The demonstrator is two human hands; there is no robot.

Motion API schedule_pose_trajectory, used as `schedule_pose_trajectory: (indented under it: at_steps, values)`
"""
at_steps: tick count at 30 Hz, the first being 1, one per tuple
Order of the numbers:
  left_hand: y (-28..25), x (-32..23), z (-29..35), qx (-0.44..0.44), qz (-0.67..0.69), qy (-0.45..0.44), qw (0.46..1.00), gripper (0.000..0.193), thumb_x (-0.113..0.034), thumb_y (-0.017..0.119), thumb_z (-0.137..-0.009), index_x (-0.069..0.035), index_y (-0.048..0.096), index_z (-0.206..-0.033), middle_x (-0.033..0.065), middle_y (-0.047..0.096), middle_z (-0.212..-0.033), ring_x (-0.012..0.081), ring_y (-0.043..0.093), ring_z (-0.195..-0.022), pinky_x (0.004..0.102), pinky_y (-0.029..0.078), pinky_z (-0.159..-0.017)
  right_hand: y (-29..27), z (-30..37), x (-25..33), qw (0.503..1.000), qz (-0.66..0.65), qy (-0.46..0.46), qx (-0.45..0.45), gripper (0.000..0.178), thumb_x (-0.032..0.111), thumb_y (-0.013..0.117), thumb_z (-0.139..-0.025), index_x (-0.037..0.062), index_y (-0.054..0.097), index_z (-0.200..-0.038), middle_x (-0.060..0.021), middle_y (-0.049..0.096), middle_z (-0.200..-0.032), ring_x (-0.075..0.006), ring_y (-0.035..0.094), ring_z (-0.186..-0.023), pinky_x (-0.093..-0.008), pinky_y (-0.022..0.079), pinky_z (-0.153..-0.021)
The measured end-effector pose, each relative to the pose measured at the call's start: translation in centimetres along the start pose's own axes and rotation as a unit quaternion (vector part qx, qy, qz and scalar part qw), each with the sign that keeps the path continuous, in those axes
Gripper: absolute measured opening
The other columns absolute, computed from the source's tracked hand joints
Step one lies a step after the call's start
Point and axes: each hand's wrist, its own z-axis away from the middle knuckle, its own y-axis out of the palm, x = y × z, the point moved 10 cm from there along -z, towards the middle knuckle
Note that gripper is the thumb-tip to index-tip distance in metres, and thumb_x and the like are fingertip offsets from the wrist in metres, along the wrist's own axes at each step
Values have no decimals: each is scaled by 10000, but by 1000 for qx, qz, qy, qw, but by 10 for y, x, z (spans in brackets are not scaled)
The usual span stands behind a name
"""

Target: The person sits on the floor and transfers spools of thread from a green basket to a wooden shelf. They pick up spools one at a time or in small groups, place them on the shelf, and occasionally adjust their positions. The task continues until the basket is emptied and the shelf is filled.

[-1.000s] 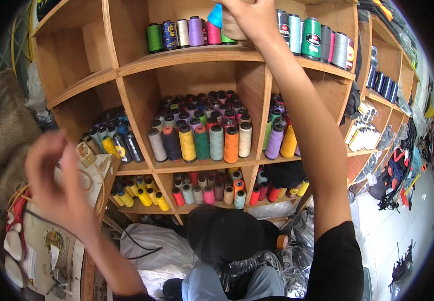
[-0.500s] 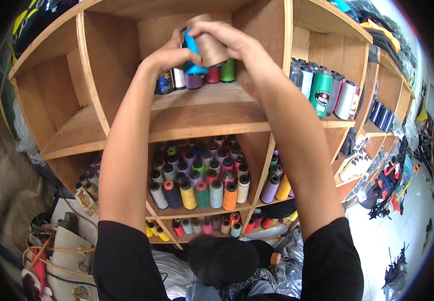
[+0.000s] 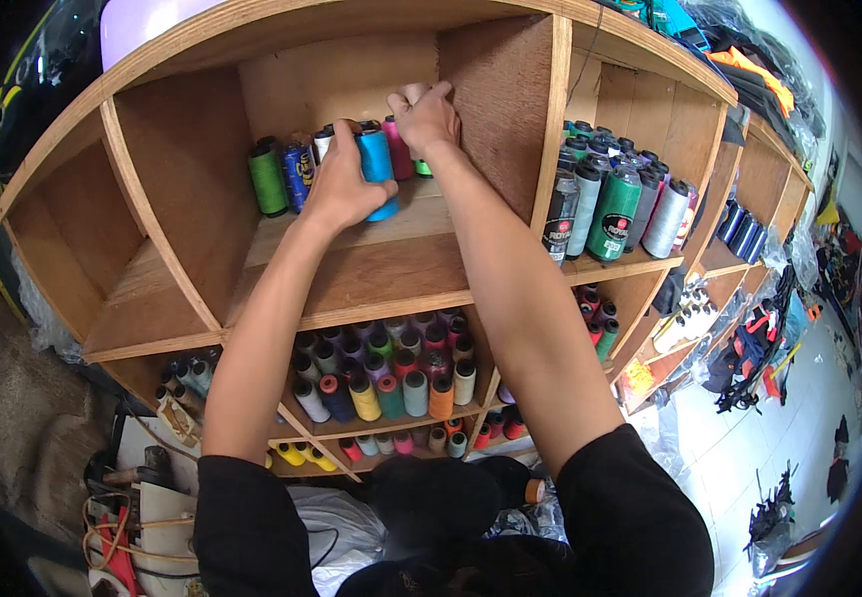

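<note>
In the upper shelf compartment, my left hand (image 3: 343, 191) is wrapped round a blue thread spool (image 3: 377, 164), which is upright near the shelf board. My right hand (image 3: 427, 121) reaches deeper, closed round a tan thread spool (image 3: 414, 92); only the spool's top shows above the fingers. Just below that hand, part of a bright green spool (image 3: 423, 168) is visible. A pink spool (image 3: 398, 151) stands between the two hands. To the left of my left hand are a green spool (image 3: 269, 181), a dark blue printed spool (image 3: 297, 175) and a partly hidden white spool (image 3: 323, 145).
A wooden divider (image 3: 556, 109) borders the compartment on the right; beyond it stand several spools, among them a dark green one (image 3: 615, 214). Lower shelves hold rows of coloured spools (image 3: 389, 396). Cords (image 3: 132, 522) and a white plastic bag (image 3: 336, 527) lie below.
My right hand has carried the tan spool away from the blue one, rightward into the compartment. My left hand has lowered the blue spool toward the shelf. The view has shifted.
</note>
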Motion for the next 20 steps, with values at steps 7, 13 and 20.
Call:
schedule_pose_trajectory:
  at_steps: [7, 13, 20]
  values:
    - [17, -10, -23, -14, -80, 68, 994, 698, -172, 857, -726, 10, 468, -1276, 273, 570, -1242, 485, 569, -1143, 493, 491, -965, 5, 23, -30, 998, 28, 60, -11, 531, 367, 689, -870, -29, 524, -1183, -255, 687, -1100, -426, 632, -1095, -496, 501, -956]
    - [42, -8, -48, 56, -211, 93, 972, 761, -306, 899, -691, -58, 526, -1305, 169, 624, -1269, 387, 508, -1250, 508, 381, -1026, -21, 37, -32, 993, 12, 111, -29, 471, 273, 714, -853, -25, 534, -1170, -246, 716, -1055, -407, 697, -1001, -478, 556, -870]
    - [51, 3, -57, 114, -346, 79, 928, 853, -382, 859, -737, -158, 471, -1462, 123, 536, -1456, 321, 420, -1349, 519, 317, -1061, -11, 44, -25, 992, 68, 94, 48, 651, 228, 745, -836, -10, 397, -1331, -254, 667, -1159, -398, 676, -1070, -463, 550, -934]
